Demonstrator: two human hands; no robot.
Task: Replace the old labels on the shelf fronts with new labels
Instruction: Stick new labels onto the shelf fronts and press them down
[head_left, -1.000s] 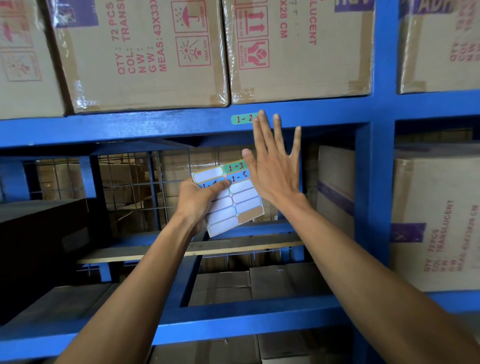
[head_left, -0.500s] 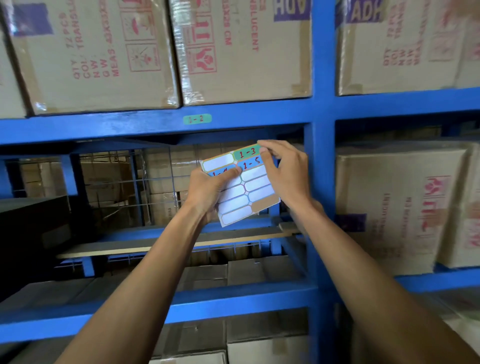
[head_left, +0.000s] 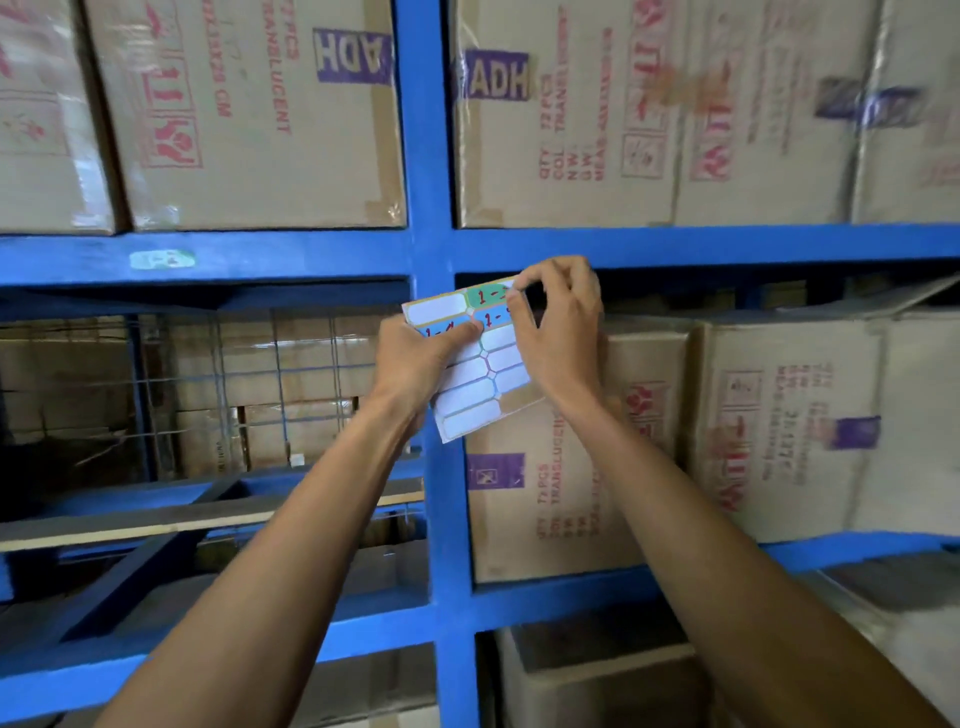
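Glossy paper label sheet (head_left: 480, 379); painted shelf beam (head_left: 291, 257); taped cardboard boxes (head_left: 249, 119).

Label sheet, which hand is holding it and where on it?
The left hand grips the label sheet at its left edge; the right hand pinches its top right corner.

The view has swung right, so the green shelf label (head_left: 162, 259) now sits far left and the blue upright (head_left: 427, 156) is central; the right hand (head_left: 563, 332), earlier flat against the beam, now pinches the sticker sheet's (head_left: 475, 374) top green label (head_left: 485, 295)
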